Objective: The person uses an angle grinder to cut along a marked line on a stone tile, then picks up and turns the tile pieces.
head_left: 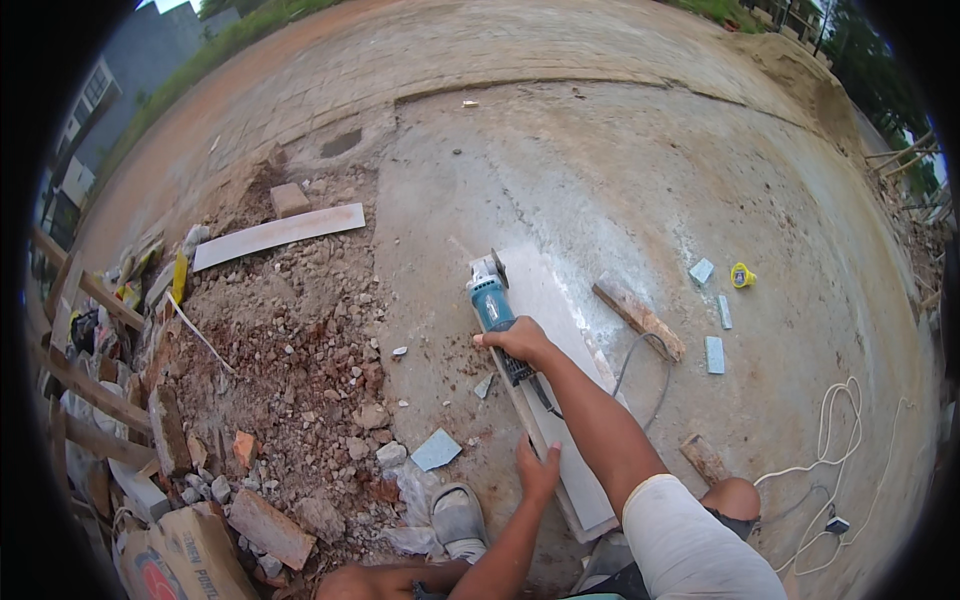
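My right hand (pixel 520 340) is closed round the body of a teal angle grinder (pixel 490 303). The grinder's dark disc is at its far end, over the far left part of a long light-grey tile (pixel 578 420). A dark cord runs from its near end. Nearer to me, my left hand (pixel 539 470) grips the left edge of the tile, thumb on top; its other fingers are partly hidden. Beneath the tile, a support shows along the left edge. Pale dust lies on the concrete along the tile's right side.
A wooden block (pixel 640 318) and another wood piece (pixel 705 458) lie right of the tile. Pale-blue tile offcuts (pixel 714 355), a yellow round object (pixel 742 275) and a white cable (pixel 825 460) lie farther right. Rubble (pixel 290 350), a white strip (pixel 285 236) and a paper sack (pixel 185 560) are left.
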Available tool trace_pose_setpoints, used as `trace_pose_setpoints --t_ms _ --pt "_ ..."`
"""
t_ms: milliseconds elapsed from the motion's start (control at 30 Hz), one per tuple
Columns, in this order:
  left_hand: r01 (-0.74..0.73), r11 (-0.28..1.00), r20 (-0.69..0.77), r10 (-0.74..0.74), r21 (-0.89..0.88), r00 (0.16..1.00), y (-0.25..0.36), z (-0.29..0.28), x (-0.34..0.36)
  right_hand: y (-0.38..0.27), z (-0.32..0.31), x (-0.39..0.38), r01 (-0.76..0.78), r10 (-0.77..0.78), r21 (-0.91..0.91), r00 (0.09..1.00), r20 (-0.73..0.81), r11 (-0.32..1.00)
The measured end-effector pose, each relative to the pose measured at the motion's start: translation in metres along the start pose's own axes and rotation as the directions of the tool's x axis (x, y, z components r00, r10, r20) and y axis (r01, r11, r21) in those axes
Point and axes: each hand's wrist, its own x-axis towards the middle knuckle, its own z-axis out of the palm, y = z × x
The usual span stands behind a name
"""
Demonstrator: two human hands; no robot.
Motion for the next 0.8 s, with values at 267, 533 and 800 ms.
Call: trace_pose_setpoints --t_ms 267,533,800 --pt "0.046 0.999 0.024 -0.046 -0.029 0.999 0.003 -0.001 0.003 0.012 0.004 -0.008 0.039 -0.04 -0.008 0.999 -0.018 0.999" --pt "0.055 0.994 0.03 -0.052 -0.094 0.998 -0.002 0.001 0.005 0.011 0.004 -0.011 0.033 -0.035 -0.035 0.998 -0.047 0.999" --pt "0.066 0.998 0.006 -0.066 -0.016 0.998 0.005 -0.001 0.002 0.008 0.001 -0.014 0.016 -0.016 0.016 1.0 -0.006 1.0"
